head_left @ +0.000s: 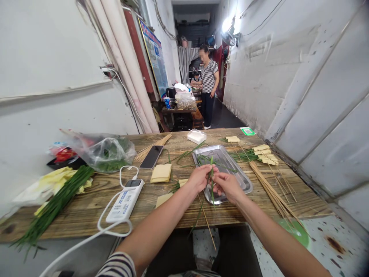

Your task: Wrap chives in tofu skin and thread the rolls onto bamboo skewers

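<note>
We see a grained wooden table (83, 211), a shiny metal tray (226, 154), a crinkled clear plastic bag (113, 146) toward the table's far left corner, and matt wooden skewers (266, 188) crossing its near edge.

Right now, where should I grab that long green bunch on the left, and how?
Probably around the middle of the green bunch, left hand coming from above on its right side: it lies long and slanting, its near tips fan past the edge of the table, and crumpled yellow material lies along its other side.
</note>
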A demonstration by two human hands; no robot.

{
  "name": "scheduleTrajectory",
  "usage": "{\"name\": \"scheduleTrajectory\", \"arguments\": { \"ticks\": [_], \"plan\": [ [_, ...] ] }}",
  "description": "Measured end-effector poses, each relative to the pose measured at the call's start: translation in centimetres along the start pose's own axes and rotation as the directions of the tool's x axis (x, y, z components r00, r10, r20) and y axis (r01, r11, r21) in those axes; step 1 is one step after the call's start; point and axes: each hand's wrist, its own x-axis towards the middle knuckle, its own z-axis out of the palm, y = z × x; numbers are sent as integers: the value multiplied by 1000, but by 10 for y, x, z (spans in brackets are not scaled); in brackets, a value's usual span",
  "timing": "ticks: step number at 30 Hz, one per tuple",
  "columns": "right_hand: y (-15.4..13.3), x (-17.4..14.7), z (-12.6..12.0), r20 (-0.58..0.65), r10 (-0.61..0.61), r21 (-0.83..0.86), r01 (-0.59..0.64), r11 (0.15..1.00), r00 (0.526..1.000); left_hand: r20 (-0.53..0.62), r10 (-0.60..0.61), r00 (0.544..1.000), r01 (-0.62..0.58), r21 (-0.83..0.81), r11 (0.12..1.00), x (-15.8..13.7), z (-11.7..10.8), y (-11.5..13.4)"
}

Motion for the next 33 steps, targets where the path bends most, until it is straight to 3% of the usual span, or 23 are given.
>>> {"name": "scheduleTrajectory", "arguments": {
  "ticks": [4, 9, 14, 18, 20, 23, 25, 27, 30, 33],
  "plan": [
    [-3, 1, -5, -61, -41, -7, 41, 999, 997, -23, 22, 1000, -23, -45, 999, 0, -2, 6],
    [-11, 6, -6, -178, -128, -88, 114, 990, 976, -17, 72, 997, -72, 26, 997, -5, -1, 2],
    [-13, 11, -2, -172, -115, -50, 108, 993, 978, 70, 168, 983, -178, 165, 970, -12, 2, -7],
    [-9, 12, -3, -172, -155, -172, 125, 977, 973, 13, 206, 979, -203, 224, 953, -10, 1, -13],
    [-7, 11, -4, -163, -235, -321, 173, 931, 958, -23, 234, 972, -218, 279, 935, -8, -2, -16],
    [-8, 9, -7, -113, -398, -570, 269, 777, 910, -33, 300, 954, -269, 353, 896, -4, -7, -20],
    [-13, 8, -10, -66, -441, -640, 301, 707, 895, -23, 351, 936, -314, 395, 864, -3, -9, -20],
    [-20, 9, -12, -69, -377, -582, 269, 767, 924, 2, 405, 914, -362, 452, 815, -4, -9, -18],
    [-33, 14, -15, -67, -159, -334, 128, 934, 985, 58, 443, 895, -405, 523, 750, -9, -9, -11],
    [-47, 20, -17, 9, -63, -148, 64, 987, 998, 112, 397, 911, -393, 528, 753, -15, -8, -2]
  ]
}}
